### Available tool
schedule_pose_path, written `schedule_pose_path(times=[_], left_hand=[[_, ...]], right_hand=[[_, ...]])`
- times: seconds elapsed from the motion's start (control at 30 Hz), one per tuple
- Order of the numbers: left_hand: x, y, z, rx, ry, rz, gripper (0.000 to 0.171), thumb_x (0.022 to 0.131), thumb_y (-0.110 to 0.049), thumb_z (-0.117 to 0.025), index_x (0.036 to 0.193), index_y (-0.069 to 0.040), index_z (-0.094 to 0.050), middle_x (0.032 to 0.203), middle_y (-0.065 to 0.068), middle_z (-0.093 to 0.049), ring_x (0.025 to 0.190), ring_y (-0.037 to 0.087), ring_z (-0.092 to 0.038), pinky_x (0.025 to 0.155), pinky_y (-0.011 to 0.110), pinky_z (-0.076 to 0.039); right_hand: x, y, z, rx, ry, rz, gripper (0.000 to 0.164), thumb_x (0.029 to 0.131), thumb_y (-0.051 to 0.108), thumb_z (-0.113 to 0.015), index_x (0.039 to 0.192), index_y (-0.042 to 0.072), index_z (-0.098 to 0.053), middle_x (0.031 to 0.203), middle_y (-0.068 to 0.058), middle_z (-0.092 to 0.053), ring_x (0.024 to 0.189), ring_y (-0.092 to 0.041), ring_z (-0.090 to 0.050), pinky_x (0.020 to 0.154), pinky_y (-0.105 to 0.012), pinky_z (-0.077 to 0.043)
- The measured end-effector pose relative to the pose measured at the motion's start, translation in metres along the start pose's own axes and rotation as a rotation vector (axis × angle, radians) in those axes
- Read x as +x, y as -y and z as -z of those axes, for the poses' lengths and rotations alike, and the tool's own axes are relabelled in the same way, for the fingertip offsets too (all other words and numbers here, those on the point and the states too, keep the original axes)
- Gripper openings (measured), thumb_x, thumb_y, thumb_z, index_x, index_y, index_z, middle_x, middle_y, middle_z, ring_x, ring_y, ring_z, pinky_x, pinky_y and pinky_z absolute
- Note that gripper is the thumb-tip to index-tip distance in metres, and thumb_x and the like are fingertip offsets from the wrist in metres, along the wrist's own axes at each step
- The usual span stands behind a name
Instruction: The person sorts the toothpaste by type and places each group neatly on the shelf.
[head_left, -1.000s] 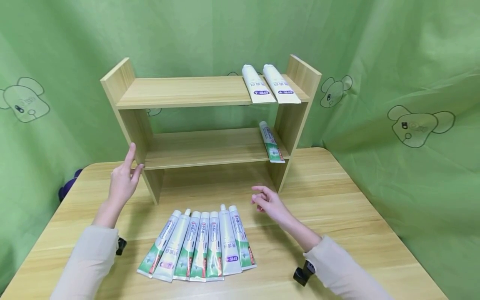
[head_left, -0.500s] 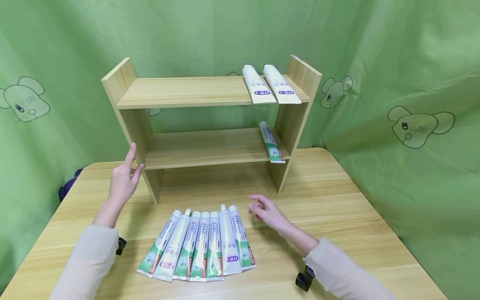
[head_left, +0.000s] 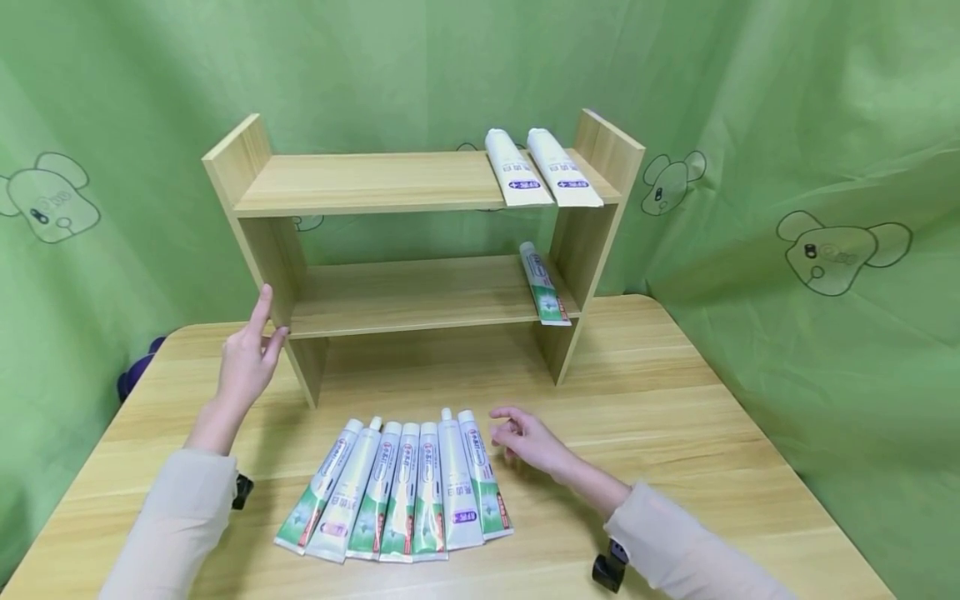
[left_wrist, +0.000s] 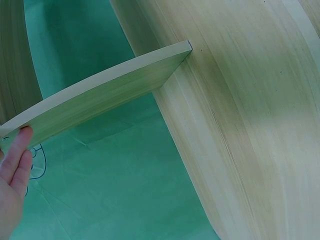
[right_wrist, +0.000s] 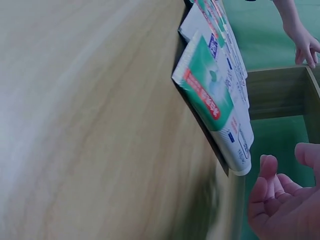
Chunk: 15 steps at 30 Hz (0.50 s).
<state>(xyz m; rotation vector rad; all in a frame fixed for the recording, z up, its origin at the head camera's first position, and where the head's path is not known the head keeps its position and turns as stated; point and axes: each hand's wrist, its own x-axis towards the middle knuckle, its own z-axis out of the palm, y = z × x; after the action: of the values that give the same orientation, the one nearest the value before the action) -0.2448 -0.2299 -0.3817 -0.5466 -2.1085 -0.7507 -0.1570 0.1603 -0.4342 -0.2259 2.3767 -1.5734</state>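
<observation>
In the head view, my left hand [head_left: 246, 362] touches the left side panel of a wooden shelf unit [head_left: 352, 183], its index finger straight. The left wrist view shows fingers [left_wrist: 19, 155] against a board [left_wrist: 95, 95]. My right hand [head_left: 528, 437] holds nothing, fingers loosely bent, just right of the fanned row of toothpaste tubes on the table. Nearest to it lies a green-and-white toothpaste tube [head_left: 485, 475], also in the right wrist view, where the right hand [right_wrist: 285, 200] is beyond its cap end. Beside that tube is a white toothpaste tube [head_left: 458, 479] with a purple label.
Two white toothpaste tubes [head_left: 515, 167] lie on the top shelf at the right. One green-and-white tube [head_left: 543, 283] lies at the right end of the middle shelf. A green curtain [head_left: 750, 125] hangs behind and beside the wooden table [head_left: 697, 442].
My right hand has come down and slightly left, from in front of the shelf unit's lower right to beside the rightmost tube in the row. The left hand has stayed put.
</observation>
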Motion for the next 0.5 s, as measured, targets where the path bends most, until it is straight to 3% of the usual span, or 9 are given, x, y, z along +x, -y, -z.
schedule_pose_path(times=[0.27, 0.5], left_hand=[[-0.0018, 0.0008, -0.0002, -0.002, 0.01, 0.007, 0.085, 0.081, 0.01, -0.059, 0.146, -0.027, -0.019, 0.072, 0.032, -0.057, 0.058, 0.043, -0.061, 0.048, 0.05, -0.052], [-0.0008, 0.0003, -0.0004, -0.009, -0.001, -0.002, 0.086, 0.081, 0.01, -0.059, 0.146, -0.029, -0.018, 0.077, 0.034, -0.059, 0.057, 0.043, -0.061, 0.047, 0.05, -0.052]], right_hand=[[-0.0016, -0.0049, -0.0053, -0.026, 0.034, -0.021, 0.044, 0.089, 0.014, -0.055, 0.125, -0.007, -0.043, 0.091, -0.015, -0.063, 0.07, -0.023, -0.06, 0.066, -0.037, -0.054], [-0.0032, -0.0077, -0.0081, -0.063, 0.066, -0.054, 0.044, 0.088, 0.015, -0.056, 0.123, -0.009, -0.044, 0.089, -0.012, -0.064, 0.068, -0.02, -0.059, 0.062, -0.032, -0.053]])
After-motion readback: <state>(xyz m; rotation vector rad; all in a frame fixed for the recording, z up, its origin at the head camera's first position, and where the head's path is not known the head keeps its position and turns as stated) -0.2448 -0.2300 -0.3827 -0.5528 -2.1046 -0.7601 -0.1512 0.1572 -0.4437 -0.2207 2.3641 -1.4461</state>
